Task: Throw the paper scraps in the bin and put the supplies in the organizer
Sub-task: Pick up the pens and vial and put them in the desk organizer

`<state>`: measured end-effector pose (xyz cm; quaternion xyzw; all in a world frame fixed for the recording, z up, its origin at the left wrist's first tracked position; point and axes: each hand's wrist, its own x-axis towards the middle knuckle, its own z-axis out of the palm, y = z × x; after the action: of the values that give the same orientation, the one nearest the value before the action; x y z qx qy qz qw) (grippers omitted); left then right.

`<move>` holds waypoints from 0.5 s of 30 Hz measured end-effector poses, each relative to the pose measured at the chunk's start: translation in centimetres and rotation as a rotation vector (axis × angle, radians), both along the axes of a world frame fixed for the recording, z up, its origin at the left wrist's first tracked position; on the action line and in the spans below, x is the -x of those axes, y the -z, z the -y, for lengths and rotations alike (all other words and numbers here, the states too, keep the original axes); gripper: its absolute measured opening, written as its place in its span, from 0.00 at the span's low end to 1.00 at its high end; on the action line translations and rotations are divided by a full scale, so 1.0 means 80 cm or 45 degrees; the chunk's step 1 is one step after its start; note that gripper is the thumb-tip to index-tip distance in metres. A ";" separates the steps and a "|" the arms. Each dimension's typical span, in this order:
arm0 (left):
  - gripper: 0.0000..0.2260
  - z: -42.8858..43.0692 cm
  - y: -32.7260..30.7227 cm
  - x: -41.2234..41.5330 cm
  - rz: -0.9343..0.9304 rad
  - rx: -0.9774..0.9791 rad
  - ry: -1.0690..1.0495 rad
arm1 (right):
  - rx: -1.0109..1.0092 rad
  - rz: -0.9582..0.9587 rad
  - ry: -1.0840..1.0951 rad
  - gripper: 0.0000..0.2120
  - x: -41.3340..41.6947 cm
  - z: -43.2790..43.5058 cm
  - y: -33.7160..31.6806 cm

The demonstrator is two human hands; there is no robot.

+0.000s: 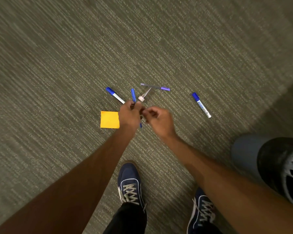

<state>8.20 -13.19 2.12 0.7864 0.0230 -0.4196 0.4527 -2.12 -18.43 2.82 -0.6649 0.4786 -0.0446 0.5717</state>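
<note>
Left hand pinches a blue pen, long axis pointing away; right hand half-curled, apparently empty, nearer the purple pen lying crosswise on the carpet just beyond the fingers.

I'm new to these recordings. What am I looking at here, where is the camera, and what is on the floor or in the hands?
There is no machine: a head-worn camera looks down at a standing person's own arms and shoes. The left hand has a blue pen in its grip. The right hand is curled beside it; whether it holds anything is unclear. On the carpet lie a yellow sticky note, two blue-capped markers, a purple pen and a small clear item with a pale cap. A dark bin stands at the right.
</note>
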 end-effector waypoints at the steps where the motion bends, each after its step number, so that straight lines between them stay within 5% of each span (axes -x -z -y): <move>1: 0.10 0.005 0.007 -0.003 -0.034 0.045 -0.037 | 0.076 -0.043 -0.010 0.03 0.001 0.013 0.011; 7: 0.09 0.015 0.065 -0.018 -0.101 0.254 -0.002 | 0.596 -0.417 -0.016 0.08 -0.006 0.115 0.102; 11: 0.12 0.007 0.098 -0.016 -0.080 0.319 0.070 | 0.680 -0.570 -0.269 0.14 -0.014 0.150 0.136; 15: 0.11 0.002 0.108 -0.016 0.001 0.192 0.125 | 0.708 -0.604 -0.352 0.07 -0.020 0.160 0.145</move>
<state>9.46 -13.36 -6.50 0.7505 -0.0476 -0.4414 0.4894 -0.53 -31.20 -8.78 -0.8446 0.4729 0.0598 0.2439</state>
